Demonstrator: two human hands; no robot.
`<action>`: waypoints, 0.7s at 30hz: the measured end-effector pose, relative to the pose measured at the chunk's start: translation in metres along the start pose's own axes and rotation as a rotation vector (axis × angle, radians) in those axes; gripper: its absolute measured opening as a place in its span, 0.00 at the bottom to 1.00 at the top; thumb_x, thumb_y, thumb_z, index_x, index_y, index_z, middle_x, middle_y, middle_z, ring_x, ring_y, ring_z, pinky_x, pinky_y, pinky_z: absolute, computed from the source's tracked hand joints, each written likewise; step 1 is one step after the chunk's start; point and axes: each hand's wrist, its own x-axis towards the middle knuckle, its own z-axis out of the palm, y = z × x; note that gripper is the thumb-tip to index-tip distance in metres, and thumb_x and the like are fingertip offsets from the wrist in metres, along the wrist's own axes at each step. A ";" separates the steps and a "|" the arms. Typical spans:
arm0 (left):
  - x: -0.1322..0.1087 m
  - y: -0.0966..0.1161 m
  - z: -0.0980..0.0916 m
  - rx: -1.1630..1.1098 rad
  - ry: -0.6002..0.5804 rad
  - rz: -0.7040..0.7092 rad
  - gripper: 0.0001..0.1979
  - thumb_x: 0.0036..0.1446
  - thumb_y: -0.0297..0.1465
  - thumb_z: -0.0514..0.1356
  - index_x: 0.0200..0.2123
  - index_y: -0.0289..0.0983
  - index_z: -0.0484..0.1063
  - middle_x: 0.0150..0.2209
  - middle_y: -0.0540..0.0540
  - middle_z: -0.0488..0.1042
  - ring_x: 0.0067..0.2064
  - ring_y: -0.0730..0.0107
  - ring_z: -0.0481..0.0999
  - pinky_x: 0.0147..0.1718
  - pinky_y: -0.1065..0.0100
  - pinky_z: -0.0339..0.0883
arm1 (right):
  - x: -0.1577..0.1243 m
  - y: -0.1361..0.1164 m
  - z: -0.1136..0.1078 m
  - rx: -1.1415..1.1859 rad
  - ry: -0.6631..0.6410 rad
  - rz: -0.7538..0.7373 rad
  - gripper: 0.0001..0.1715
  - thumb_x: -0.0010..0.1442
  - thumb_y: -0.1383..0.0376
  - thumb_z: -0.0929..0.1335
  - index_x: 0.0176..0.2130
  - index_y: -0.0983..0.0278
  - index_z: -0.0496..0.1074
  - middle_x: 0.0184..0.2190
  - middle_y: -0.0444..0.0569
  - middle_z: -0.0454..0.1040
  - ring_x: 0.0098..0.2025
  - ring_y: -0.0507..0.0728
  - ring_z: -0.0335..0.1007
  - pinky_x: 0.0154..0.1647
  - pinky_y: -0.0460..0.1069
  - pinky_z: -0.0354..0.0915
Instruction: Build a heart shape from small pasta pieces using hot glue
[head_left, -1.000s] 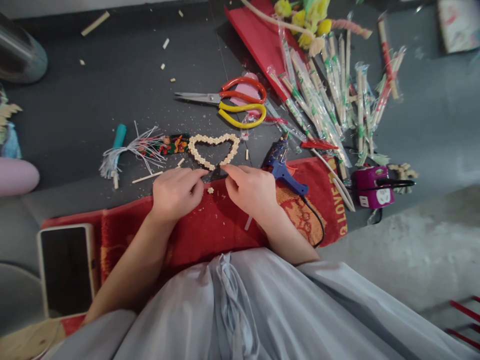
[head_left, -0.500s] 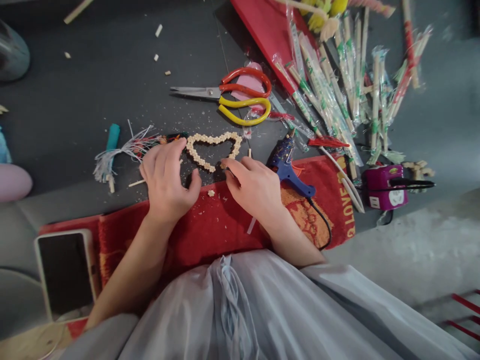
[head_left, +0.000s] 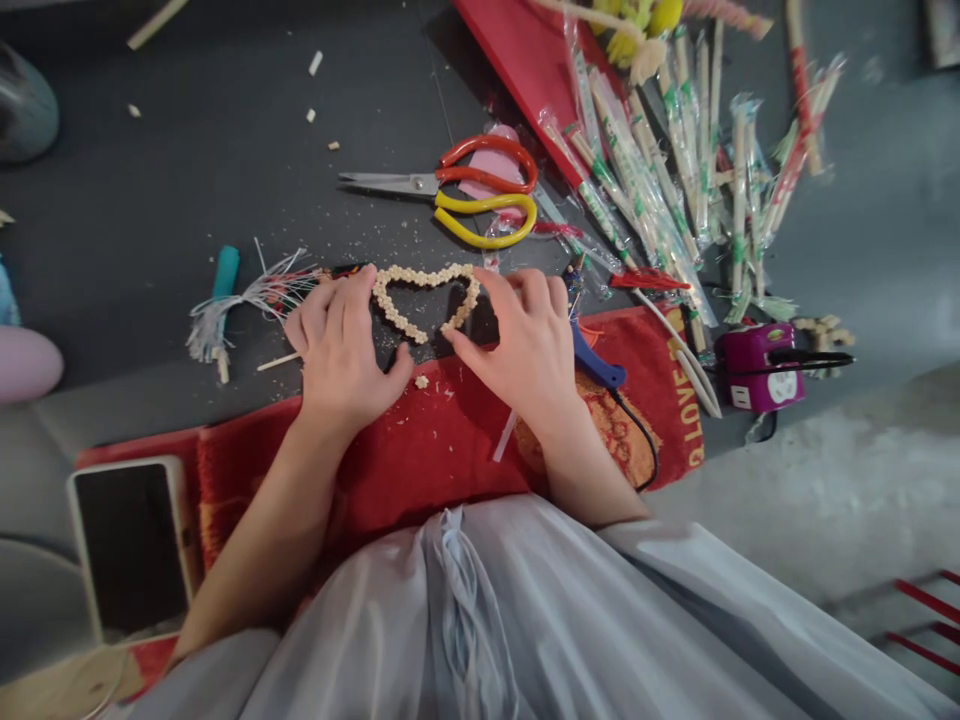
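A heart outline made of small pale beads (head_left: 422,277) lies on the dark floor. My left hand (head_left: 341,345) rests beside its left edge, fingers stretched out and touching the upper left lobe, thumb near the heart's tip. My right hand (head_left: 525,340) cups the right side, fingertips at the upper right lobe and thumb at the lower right edge. Both hands frame the heart and hold nothing else. One loose bead (head_left: 421,381) lies on the red cloth (head_left: 420,450) below the heart.
Red and yellow scissors (head_left: 472,190) lie beyond the heart. A blue glue gun (head_left: 592,360) pokes out behind my right hand. Wrapped chopsticks (head_left: 660,170) pile up at the right, with a purple socket (head_left: 754,368). A tassel (head_left: 240,300) and phone (head_left: 131,545) lie left.
Both hands moved up from the heart's tip to either side of it. The right hand opened and spread over the right lobe; the left stretched along the left lobe.
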 end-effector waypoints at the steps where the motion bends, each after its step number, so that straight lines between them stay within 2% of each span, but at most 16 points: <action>1: 0.000 0.000 0.000 -0.003 0.001 0.001 0.39 0.60 0.34 0.63 0.73 0.41 0.55 0.66 0.35 0.71 0.69 0.37 0.67 0.68 0.37 0.57 | 0.001 0.001 0.000 -0.015 0.000 -0.004 0.34 0.70 0.50 0.66 0.67 0.65 0.67 0.56 0.61 0.69 0.58 0.69 0.65 0.62 0.62 0.64; 3: 0.000 -0.001 0.001 -0.010 0.007 0.004 0.39 0.60 0.34 0.63 0.73 0.41 0.55 0.66 0.35 0.70 0.69 0.38 0.66 0.68 0.37 0.58 | 0.002 0.002 -0.001 -0.025 0.014 -0.009 0.31 0.73 0.51 0.63 0.67 0.64 0.67 0.55 0.61 0.70 0.57 0.68 0.66 0.61 0.62 0.64; 7: 0.000 -0.001 0.001 -0.020 0.019 -0.021 0.37 0.61 0.33 0.62 0.72 0.44 0.57 0.67 0.37 0.70 0.70 0.39 0.65 0.70 0.37 0.56 | 0.004 0.002 -0.002 0.002 0.081 0.017 0.23 0.75 0.60 0.59 0.61 0.63 0.72 0.49 0.58 0.73 0.52 0.65 0.68 0.59 0.62 0.65; 13: -0.002 -0.001 0.002 -0.052 0.039 -0.005 0.36 0.61 0.32 0.61 0.72 0.45 0.58 0.65 0.37 0.71 0.69 0.39 0.66 0.68 0.36 0.58 | 0.009 0.000 -0.008 -0.009 0.090 0.064 0.21 0.73 0.66 0.58 0.42 0.62 0.79 0.41 0.55 0.76 0.46 0.63 0.69 0.53 0.58 0.67; 17: -0.003 0.000 0.002 -0.047 0.077 0.004 0.35 0.60 0.31 0.61 0.70 0.45 0.61 0.63 0.38 0.73 0.68 0.40 0.67 0.66 0.38 0.59 | 0.019 -0.003 -0.009 -0.041 0.051 0.059 0.19 0.72 0.67 0.60 0.41 0.63 0.79 0.42 0.56 0.77 0.49 0.63 0.71 0.54 0.58 0.67; 21: 0.000 0.006 -0.001 -0.074 0.008 -0.059 0.32 0.59 0.32 0.59 0.68 0.41 0.64 0.65 0.35 0.71 0.70 0.38 0.64 0.68 0.37 0.54 | 0.030 -0.008 -0.004 -0.032 0.028 0.066 0.14 0.70 0.68 0.63 0.41 0.65 0.80 0.42 0.57 0.78 0.50 0.65 0.73 0.56 0.59 0.67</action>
